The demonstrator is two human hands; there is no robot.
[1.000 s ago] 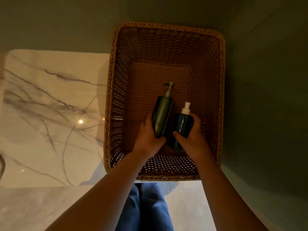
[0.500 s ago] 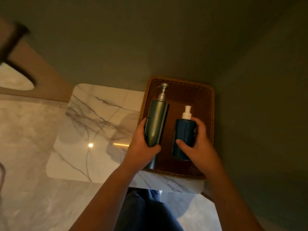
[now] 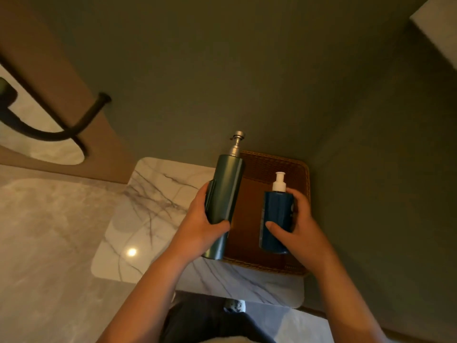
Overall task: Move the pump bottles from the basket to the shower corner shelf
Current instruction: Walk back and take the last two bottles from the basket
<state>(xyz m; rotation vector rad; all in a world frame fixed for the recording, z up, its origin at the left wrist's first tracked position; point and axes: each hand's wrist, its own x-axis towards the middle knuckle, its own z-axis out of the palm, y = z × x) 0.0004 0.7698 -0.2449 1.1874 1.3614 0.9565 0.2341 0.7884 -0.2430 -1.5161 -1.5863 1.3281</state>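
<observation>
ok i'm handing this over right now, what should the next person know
Left hand grips the tall green pump bottle around its lower body.
Right hand grips the shorter blue pump bottle.
Both bottles are held in the air above the wicker basket.
Done: both bottles are out of the basket.
Left: carry them to the shower corner shelf, which is not in view, and set them down there.
</observation>
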